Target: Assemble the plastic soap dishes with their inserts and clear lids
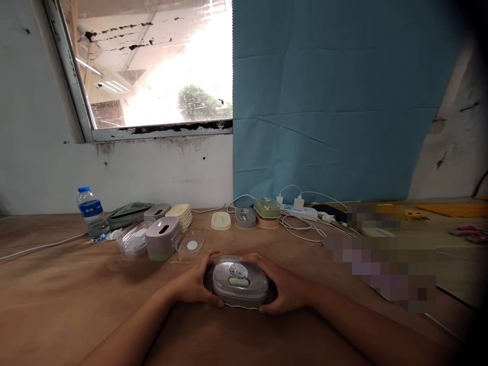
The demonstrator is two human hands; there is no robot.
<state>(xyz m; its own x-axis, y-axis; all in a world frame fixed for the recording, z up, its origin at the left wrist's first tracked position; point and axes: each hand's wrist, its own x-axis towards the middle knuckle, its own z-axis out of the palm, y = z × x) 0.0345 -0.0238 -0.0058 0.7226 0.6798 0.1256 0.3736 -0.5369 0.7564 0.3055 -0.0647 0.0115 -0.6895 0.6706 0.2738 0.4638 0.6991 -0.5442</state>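
Note:
A grey oval lunch box (240,292) with a see-through lid sits on the brown table in front of me. Its lid bears a round printed sticker and a small cream piece in the middle. From the left, my left hand (196,282) curves around the box, fingers behind and thumb at the front edge. My right hand (285,284) holds the opposite end in the same way. Behind it lie a clear lid (191,244), a cream lid (221,220), a small grey box (245,217) and a green-lidded box (267,208).
To the left stand a water bottle (92,216), stacked lilac containers (163,236), several cream lids (181,216), stacked clear lids (133,239) and a dark green pouch (129,214). A white power strip (299,209) with looping cables lies back right. The area farther right is pixelated.

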